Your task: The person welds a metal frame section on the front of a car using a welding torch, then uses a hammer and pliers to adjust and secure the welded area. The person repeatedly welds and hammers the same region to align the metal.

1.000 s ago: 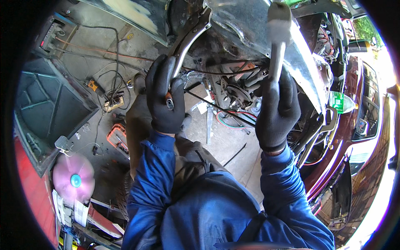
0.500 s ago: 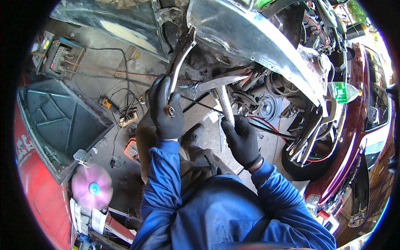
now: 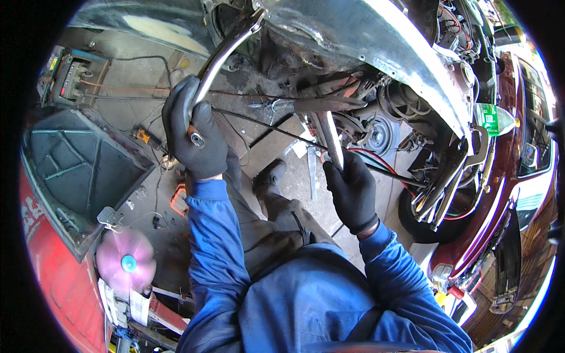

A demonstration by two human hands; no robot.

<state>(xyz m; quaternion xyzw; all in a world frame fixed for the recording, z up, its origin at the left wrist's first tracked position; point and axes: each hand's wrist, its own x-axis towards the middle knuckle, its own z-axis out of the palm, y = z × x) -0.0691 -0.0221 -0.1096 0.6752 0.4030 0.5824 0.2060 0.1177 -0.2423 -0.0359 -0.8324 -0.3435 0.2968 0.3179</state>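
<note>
My left hand, in a black glove, is wrapped round a long curved metal bar tool. Its far tip is at the lower edge of the bare grey car fender; I cannot tell whether they touch. A round, hollow-looking end shows below my fingers. My right hand, gloved too, grips a hammer by its shiny metal handle. The hammer's long head tapers to a point and lies below the fender, apart from the curved tool.
Suspension parts and a brake disc sit under the fender. Cables cross the floor. To the left lie a loose dark panel, a spinning fan and a welding machine. A maroon car stands at right.
My left hand has moved left and up with the curved tool. The hammer has shifted slightly right, its head turning darker and more level. The view has tilted a little.
</note>
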